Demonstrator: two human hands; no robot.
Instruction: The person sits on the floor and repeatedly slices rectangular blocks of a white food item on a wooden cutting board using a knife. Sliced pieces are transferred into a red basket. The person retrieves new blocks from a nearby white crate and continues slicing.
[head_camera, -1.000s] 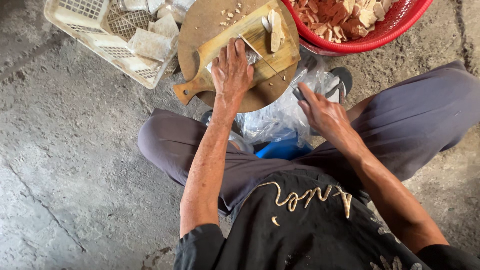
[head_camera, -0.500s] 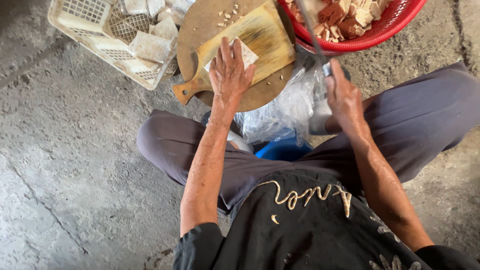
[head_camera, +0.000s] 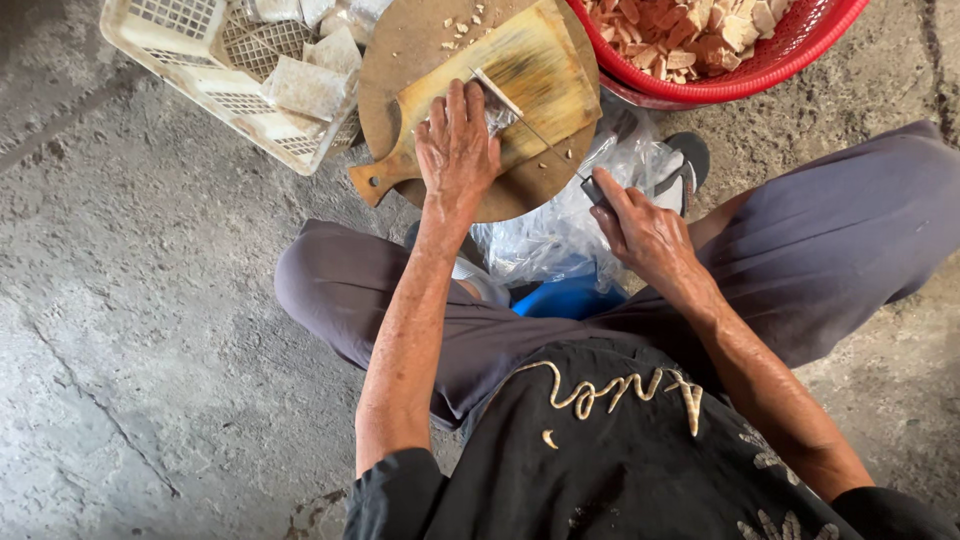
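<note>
My left hand (head_camera: 457, 140) lies flat, fingers spread, in the upper middle of the frame, pressing a small pale block (head_camera: 497, 117) down onto the yellow paddle-shaped cutting board (head_camera: 540, 70). Most of the block is hidden under my fingers, so I can only guess that it is the same stuff as the pale slabs (head_camera: 308, 86) in the white plastic crate (head_camera: 165, 30) at the upper left. My right hand (head_camera: 640, 225), right of centre, is closed round the dark handle of a knife (head_camera: 530, 122). Its thin blade runs up and left across the board to the block's edge, right beside my left fingertips.

I judge the block light and fairly soft, the kind of thing that crumbles or slides if pushed sideways. So the hold is a flat palm on top, with the fingers kept back from the blade line, not a pinch at the ends. The knife looks slim and light, and I hold it well back on the handle.

The board rests on a round brown wooden block (head_camera: 420, 40) with small cut bits scattered over it. A red basket (head_camera: 810, 50) at the upper right holds a heap of chopped pieces. Clear plastic bags (head_camera: 560, 230) and something blue sit between my knees.
</note>
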